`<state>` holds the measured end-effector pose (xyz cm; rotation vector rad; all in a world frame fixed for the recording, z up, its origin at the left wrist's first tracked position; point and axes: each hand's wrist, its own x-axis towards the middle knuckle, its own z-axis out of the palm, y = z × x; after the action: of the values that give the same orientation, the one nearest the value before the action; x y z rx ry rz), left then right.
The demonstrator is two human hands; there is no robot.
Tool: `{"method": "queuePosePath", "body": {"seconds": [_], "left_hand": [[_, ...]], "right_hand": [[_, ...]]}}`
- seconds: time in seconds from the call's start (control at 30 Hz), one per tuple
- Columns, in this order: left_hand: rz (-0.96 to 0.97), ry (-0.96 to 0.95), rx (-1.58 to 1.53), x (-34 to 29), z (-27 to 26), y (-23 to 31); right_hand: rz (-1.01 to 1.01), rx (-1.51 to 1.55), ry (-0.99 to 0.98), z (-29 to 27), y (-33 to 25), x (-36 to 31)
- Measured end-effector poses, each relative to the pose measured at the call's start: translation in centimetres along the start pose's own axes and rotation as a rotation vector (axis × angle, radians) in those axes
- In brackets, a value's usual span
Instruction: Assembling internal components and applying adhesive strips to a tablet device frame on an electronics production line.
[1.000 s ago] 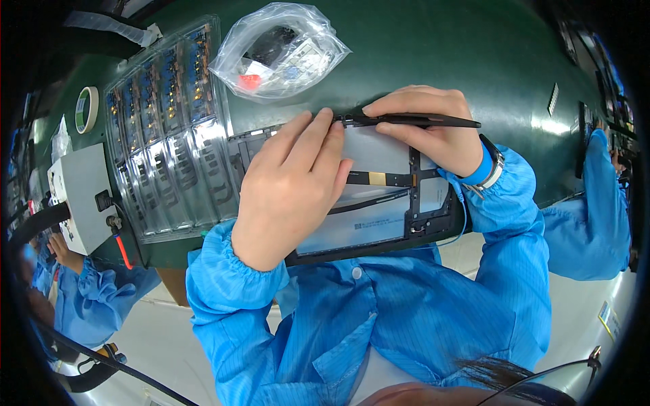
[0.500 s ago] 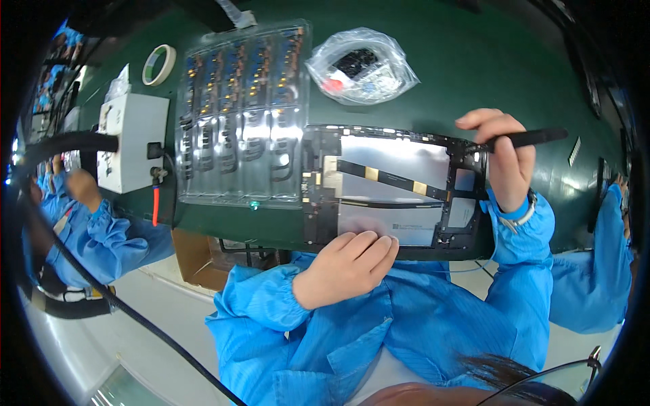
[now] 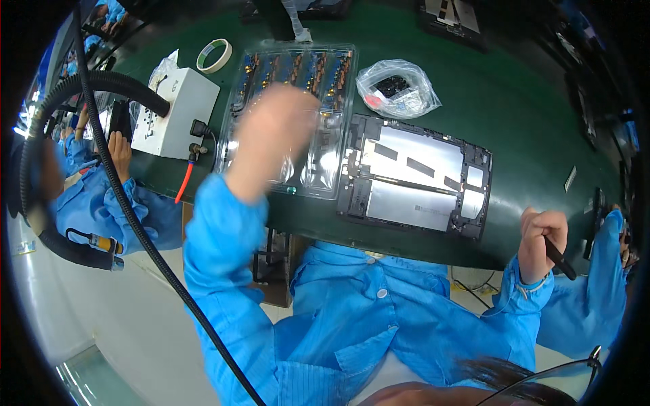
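Note:
My left hand [image 3: 276,139], smeared by motion, is raised above a clear plastic tray [image 3: 330,184] that holds rows of small circuit parts. Its fingers cannot be made out. At the right edge of the table my right hand [image 3: 544,237] is closed around a slim black hand tool [image 3: 560,258], which points down toward the near right. Between the hands lies an opened tablet [image 3: 414,214] with silver inner panels. A line of dark patches runs diagonally across it. Neither hand touches the tablet.
A clear bag of small parts [image 3: 401,91] and a tape roll [image 3: 215,56] lie at the back. A white box [image 3: 177,111] with a ribbed black hose [image 3: 128,81] stands left. A black cable [image 3: 152,260] crosses in front. Co-workers sit on both sides.
My left hand has left the tablet's near edge and risen to the tray. My right hand, with the black tool, has drawn back from the tablet's right end toward me. The view has shifted.

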<state>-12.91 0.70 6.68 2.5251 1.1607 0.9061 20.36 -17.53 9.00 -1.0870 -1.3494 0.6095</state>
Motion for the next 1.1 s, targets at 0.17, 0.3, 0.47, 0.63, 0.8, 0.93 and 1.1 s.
{"method": "queuePosePath", "body": {"seconds": [0.17, 0.3, 0.47, 0.63, 0.8, 0.93, 1.1], "left_hand": [[-0.160, 0.087, 0.564, 3.2, -2.1, -14.1], [-0.108, -0.114, 0.641, 4.1, -1.0, -16.4], [-0.092, -0.070, 0.623, 3.8, -2.3, -15.3], [-0.068, 0.143, 0.455, 1.6, -6.4, -10.8], [-0.058, 0.263, 0.334, -1.0, -7.9, -2.9], [-0.105, 0.231, 0.286, -1.8, -6.7, -3.0], [-0.190, 0.081, 0.257, -1.3, -4.2, -11.1]], "right_hand": [[0.122, -0.034, -0.053, 1.1, -1.4, -0.8], [0.162, -0.040, -0.099, 1.4, -1.3, -1.7], [0.254, -0.065, -0.070, 2.3, -1.7, -2.2], [0.250, 0.118, -0.239, 5.9, -0.5, -0.8], [0.596, 0.453, -0.399, 10.2, -0.5, -0.2], [0.768, 0.728, -0.430, 14.8, 0.7, 0.6], [0.790, 0.798, -0.491, 17.1, 1.1, 0.2]]}}
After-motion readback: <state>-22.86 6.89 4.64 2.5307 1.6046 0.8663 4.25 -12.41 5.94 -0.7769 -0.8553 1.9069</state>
